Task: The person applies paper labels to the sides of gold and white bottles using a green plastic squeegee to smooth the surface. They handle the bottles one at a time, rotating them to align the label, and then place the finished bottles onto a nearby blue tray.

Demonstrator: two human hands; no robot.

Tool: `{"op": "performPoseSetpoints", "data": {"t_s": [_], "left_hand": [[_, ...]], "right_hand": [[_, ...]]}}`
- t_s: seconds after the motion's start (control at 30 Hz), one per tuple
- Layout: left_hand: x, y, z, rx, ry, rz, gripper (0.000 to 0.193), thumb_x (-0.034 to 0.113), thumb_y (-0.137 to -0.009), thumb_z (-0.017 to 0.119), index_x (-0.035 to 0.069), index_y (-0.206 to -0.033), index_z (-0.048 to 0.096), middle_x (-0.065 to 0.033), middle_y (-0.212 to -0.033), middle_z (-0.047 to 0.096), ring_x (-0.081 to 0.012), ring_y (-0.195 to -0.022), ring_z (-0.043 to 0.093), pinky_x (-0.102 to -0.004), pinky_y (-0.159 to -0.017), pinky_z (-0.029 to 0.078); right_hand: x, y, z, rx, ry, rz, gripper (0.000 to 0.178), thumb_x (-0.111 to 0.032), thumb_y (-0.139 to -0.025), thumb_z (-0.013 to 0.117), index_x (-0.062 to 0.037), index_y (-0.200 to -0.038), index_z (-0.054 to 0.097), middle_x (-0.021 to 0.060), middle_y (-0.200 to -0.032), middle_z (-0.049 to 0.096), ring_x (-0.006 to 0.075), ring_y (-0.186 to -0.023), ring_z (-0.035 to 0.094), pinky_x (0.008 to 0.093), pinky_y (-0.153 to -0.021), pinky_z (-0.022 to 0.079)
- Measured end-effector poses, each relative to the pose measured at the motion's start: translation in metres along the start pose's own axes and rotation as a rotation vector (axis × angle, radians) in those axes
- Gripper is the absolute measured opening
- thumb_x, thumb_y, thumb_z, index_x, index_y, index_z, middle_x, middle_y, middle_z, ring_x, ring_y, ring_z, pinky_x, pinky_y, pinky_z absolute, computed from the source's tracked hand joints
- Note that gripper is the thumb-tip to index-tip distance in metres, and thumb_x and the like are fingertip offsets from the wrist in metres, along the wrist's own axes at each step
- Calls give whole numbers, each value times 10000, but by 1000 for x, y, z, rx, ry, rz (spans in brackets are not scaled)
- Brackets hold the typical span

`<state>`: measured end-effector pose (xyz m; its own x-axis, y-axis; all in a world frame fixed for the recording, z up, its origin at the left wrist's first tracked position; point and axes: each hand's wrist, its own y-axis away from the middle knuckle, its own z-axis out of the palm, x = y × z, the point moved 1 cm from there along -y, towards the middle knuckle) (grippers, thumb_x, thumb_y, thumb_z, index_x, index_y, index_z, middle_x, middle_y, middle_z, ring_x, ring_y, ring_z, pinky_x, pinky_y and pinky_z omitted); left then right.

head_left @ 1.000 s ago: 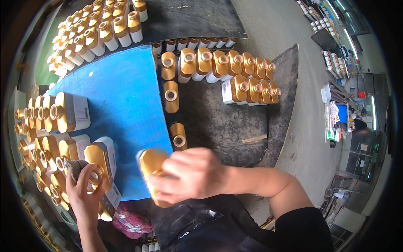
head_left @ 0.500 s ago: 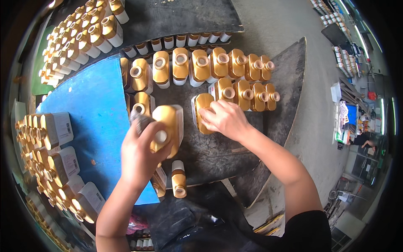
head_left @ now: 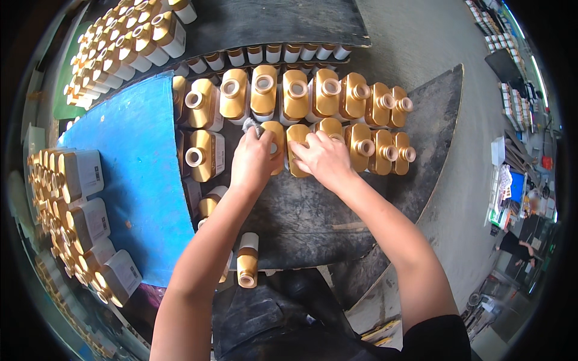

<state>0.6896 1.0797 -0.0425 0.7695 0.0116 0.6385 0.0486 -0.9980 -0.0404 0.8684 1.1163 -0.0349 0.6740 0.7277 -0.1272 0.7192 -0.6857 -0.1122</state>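
Note:
My left hand (head_left: 253,161) is closed on a gold bottle (head_left: 275,133) standing at the left end of the nearer row on the black table (head_left: 295,225). A crumpled grey rag (head_left: 250,125) sticks out above its fingers. Just to the right, my right hand (head_left: 327,161) has its fingers around another gold bottle (head_left: 296,133), covering its neck. The two bottles stand side by side with a narrow gap. Other gold bottles with round necks continue this row, among them one (head_left: 362,147) right of my right hand. Behind runs a longer row, including a bottle (head_left: 295,96).
A blue board (head_left: 135,180) lies left, with gold bottles (head_left: 84,171) grouped beyond it. One gold bottle (head_left: 247,262) lies near the table's front edge. More bottles (head_left: 159,51) stand at the far left. A black surface (head_left: 283,24) is behind; a person (head_left: 518,245) is far right.
My left hand has carried its bottle away from me and to the right, and it now stands beside the one in my right hand. The view has shifted slightly.

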Motion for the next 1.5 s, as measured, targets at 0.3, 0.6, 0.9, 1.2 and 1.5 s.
{"op": "performPoseSetpoints", "data": {"t_s": [0.3, 0.6, 0.9, 1.2, 1.5], "left_hand": [[-6, 38, -58, 100, 63, -172, 418, 172, -831, 747, 44, -1201, 600, -211, -1072, 593, -359, -922, 607, -407, -830, 506], [-45, 164, -146, 118, 96, -385, 253, -36, -867, 620, 65, -1092, 676, -115, -936, 635, -209, -735, 582, -330, -720, 494], [-40, 202, -140, 20, 79, -345, 287, 8, -866, 636, 61, -1147, 653, -148, -986, 619, -316, -866, 596, -386, -808, 494], [-59, 232, -161, 91, -56, -335, 317, 22, -850, 658, 112, -1153, 671, -148, -1049, 622, -346, -979, 574, -419, -872, 463], [-47, 269, -161, -85, -159, -335, 341, 24, -832, 655, 121, -1158, 677, -143, -1008, 583, -342, -972, 540, -424, -872, 438]], "right_hand": [[-81, 42, -50, 16, -167, -13, 450, -328, -739, 759, -134, -1132, 655, 23, -865, 610, 201, -753, 568, 338, -671, 485], [-254, 139, 4, -360, -404, -164, 526, -391, -748, 741, -109, -1174, 614, 20, -930, 554, 174, -902, 534, 306, -713, 427], [-216, 100, -7, -169, -357, -141, 370, -300, -708, 775, -117, -993, 627, 19, -794, 517, 188, -764, 559, 320, -642, 486], [-156, 5, -22, -21, 81, -423, 223, -226, -753, 727, -112, -916, 626, 19, -764, 504, 182, -723, 545, 290, -598, 498], [-115, -68, 19, 141, -45, -192, 204, -249, -768, 748, -103, -850, 632, 41, -778, 571, 215, -808, 606, 341, -646, 551]]}}
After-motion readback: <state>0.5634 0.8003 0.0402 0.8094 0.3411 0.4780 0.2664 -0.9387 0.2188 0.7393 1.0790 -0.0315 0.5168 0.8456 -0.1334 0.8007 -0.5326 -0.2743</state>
